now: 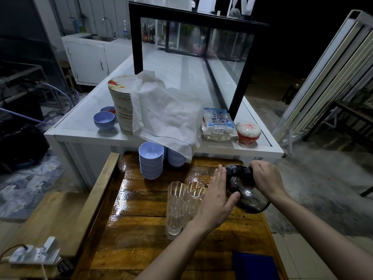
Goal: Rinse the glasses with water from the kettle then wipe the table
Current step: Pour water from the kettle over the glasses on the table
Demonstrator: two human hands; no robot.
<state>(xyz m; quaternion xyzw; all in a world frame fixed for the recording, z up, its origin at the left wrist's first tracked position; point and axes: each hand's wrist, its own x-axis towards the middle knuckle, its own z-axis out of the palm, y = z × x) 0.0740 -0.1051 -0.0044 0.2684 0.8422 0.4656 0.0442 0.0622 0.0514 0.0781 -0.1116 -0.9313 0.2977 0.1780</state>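
A steel kettle [247, 196] with a black handle is tipped to the left over the wet wooden table [141, 223]. My right hand [264, 176] grips its handle. My left hand [217, 197] lies flat against the kettle's side, fingers straight and together. The spout points at a cluster of tall clear glasses [176, 207] standing upright on the table; the rear glass [195, 190] is nearest the spout. My left hand hides part of the glasses. A blue cloth [254, 265] lies at the table's near right corner.
Two stacks of blue bowls [151, 160] stand at the table's far end. Behind is a white counter [84, 128] with a plate stack [121, 106], white cloth [167, 112], packets and more bowls. A power strip [34, 254] sits on the bench to the left.
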